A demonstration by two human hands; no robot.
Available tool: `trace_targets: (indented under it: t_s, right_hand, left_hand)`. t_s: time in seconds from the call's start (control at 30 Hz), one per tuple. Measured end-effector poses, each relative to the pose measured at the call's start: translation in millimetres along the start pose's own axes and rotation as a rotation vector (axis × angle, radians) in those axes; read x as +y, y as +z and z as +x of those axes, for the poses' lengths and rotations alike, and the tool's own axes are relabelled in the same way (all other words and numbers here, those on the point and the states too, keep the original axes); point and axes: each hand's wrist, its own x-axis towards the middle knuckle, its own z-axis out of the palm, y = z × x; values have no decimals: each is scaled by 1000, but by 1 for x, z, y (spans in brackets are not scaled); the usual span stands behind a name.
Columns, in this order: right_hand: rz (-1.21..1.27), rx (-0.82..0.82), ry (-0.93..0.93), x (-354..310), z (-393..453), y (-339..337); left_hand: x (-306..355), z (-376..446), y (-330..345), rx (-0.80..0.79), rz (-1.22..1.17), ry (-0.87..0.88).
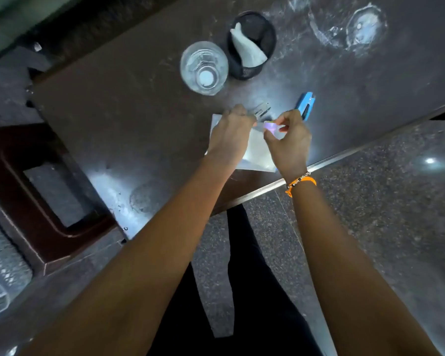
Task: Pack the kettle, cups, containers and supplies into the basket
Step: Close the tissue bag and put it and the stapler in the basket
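Note:
Both hands are over a white sheet of paper (257, 150) lying near the front edge of the dark table (129, 119). My left hand (230, 136) rests closed on the paper's left part; what it grips is hidden. My right hand (289, 140) pinches a small shiny pale packet (270, 126) between thumb and fingers. A clear glass cup (204, 68) stands upright beyond the hands. Next to it stands a black mesh basket (252, 43) with white folded paper (246, 48) inside.
A blue stapler-like tool (306, 104) lies just beyond my right hand, and small metal clips (261, 110) lie between the hands and the cup. White ring marks (365, 28) stain the table's far right. A dark red chair (36, 191) stands at left; speckled floor lies to the right.

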Motion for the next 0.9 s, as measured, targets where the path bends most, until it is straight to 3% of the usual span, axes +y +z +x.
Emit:
trace_targets:
  t_s: [0.13,0.3,0.4,0.53,0.63,0.7,0.9]
  right_hand:
    - [157,-110,36,-32,-37,20]
    - [252,-327,19,-78,-82,64]
    - [246,-534,-50,-115,-115,102]
    - [187,-758,-188,-168,-161,149]
    - [197,-886,-229,-205,-200,187]
    - [206,-939,-249,-226,-220,211]
    - [82,-1004,-396,-282,-262,284]
  left_hand:
    - [-37,-61,-16,186,-378,-190]
    - [-102,-145,-34,306,-676,-581]
    - [-149,-199,-47,384,-1107,-798]
    - [-203,-259,-74,566,-1493,-881]
    - [-247,-299,-97,744,-1494,-877]
    - [-273,-317,-113,831,-1365,-880]
    - [-360,-342,-160,921,-952,-936]
